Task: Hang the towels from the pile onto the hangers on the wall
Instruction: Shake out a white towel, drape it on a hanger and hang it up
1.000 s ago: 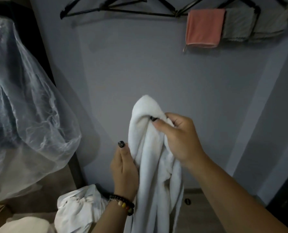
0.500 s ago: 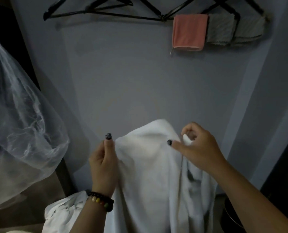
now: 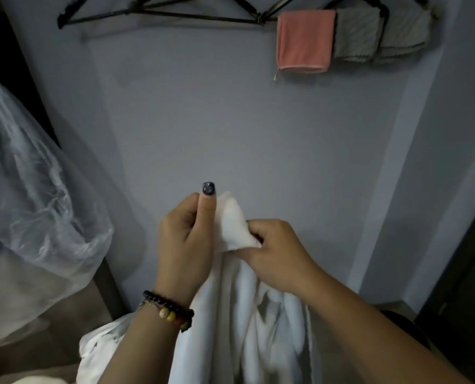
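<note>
A white towel (image 3: 247,322) hangs in front of me, held up by both hands at its top corner. My left hand (image 3: 185,242), with a beaded bracelet on the wrist, pinches the corner under its raised thumb. My right hand (image 3: 278,253) grips the same corner just to the right, fingers curled into the cloth. High on the grey wall hang black hangers (image 3: 158,15); the left ones are bare. A pink towel (image 3: 304,41) and grey towels (image 3: 380,37) hang on the right ones. More white cloth (image 3: 97,353) from the pile lies at the lower left.
A large clear plastic bag (image 3: 34,195) bulges in from the left over a dark frame (image 3: 111,286). A dark doorway or cabinet edge (image 3: 469,286) stands at the right. The grey wall (image 3: 244,128) between hangers and hands is bare.
The hands have come together: the towel was spread wide between them half a second ago and is now bunched at one corner. The view has shifted slightly right.
</note>
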Demonstrator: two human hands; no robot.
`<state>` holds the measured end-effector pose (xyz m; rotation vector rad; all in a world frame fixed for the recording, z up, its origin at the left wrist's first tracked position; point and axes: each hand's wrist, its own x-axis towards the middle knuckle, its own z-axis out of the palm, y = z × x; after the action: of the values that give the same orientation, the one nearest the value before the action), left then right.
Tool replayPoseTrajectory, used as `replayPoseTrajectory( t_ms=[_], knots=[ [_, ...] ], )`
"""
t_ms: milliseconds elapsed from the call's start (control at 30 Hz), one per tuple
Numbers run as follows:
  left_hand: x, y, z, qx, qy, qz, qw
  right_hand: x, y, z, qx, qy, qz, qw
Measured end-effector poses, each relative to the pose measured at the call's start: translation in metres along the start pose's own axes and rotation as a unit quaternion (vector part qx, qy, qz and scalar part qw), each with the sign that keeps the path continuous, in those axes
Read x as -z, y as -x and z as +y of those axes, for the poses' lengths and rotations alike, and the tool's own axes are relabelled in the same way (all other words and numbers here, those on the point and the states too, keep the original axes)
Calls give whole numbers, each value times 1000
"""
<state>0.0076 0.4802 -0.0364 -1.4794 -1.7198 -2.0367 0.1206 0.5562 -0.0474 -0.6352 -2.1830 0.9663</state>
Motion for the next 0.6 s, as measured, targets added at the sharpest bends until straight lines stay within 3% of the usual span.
replayPoseTrajectory(
  t_ms=[167,367,600],
  knots=[
    [6,39,-41,28,-112,9,993,5,-17,-14,-41,-106,66,991],
    [2,72,-77,-6,-91,10,996,28,-26,-30,-94,-230,89,965],
    [-3,49,-76,88,-4,89,992,39,-18,-3,-107,-148,49,982]
  ],
)
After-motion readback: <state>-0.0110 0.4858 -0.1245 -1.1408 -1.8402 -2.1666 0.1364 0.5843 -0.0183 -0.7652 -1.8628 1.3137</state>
